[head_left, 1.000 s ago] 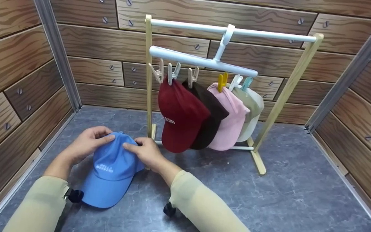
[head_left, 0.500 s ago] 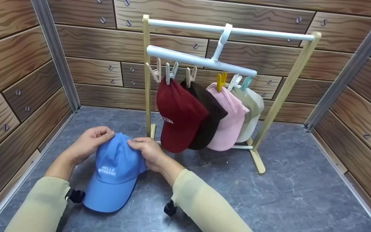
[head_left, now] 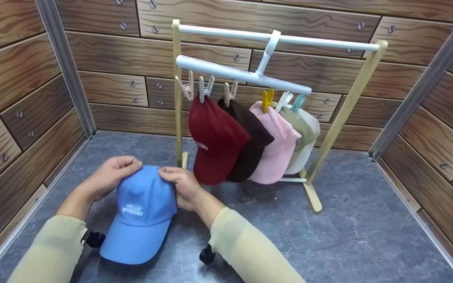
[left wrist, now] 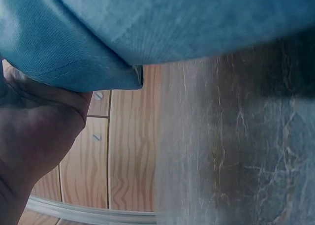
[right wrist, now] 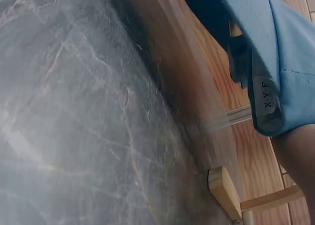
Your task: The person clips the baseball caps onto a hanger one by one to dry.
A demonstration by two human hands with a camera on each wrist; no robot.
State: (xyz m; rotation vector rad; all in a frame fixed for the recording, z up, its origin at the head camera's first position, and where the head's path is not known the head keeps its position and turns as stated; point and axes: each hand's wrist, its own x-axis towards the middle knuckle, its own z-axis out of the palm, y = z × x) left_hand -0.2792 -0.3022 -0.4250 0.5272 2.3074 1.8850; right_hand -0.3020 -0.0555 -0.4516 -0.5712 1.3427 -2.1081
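A blue baseball cap [head_left: 144,216] with white "HELLO WEEKEND" lettering hangs brim-down between both hands, left of the rack. My left hand [head_left: 110,177] pinches the left side of its crown top, thumb in front. On the crown's right side, my right hand [head_left: 183,186] pinches the fabric the same way. The top edge is stretched between the two grips. In the left wrist view the blue cap [left wrist: 147,23] fills the upper part, beside the left palm [left wrist: 39,126]. The right wrist view shows the cap's inner label [right wrist: 266,96] and back strap opening.
A wooden rack [head_left: 358,98] holds a white hanger [head_left: 218,69] with several clothespins. Dark red [head_left: 214,137], black [head_left: 256,137], pink [head_left: 273,145], khaki and white caps hang from it. One beige clothespin [head_left: 186,86] at the left end holds no cap. Wood-patterned walls surround the grey floor.
The crown's gathered folds have been pulled smooth as the right hand shifted slightly right. The cap now faces the camera more squarely and sits slightly lower in view.
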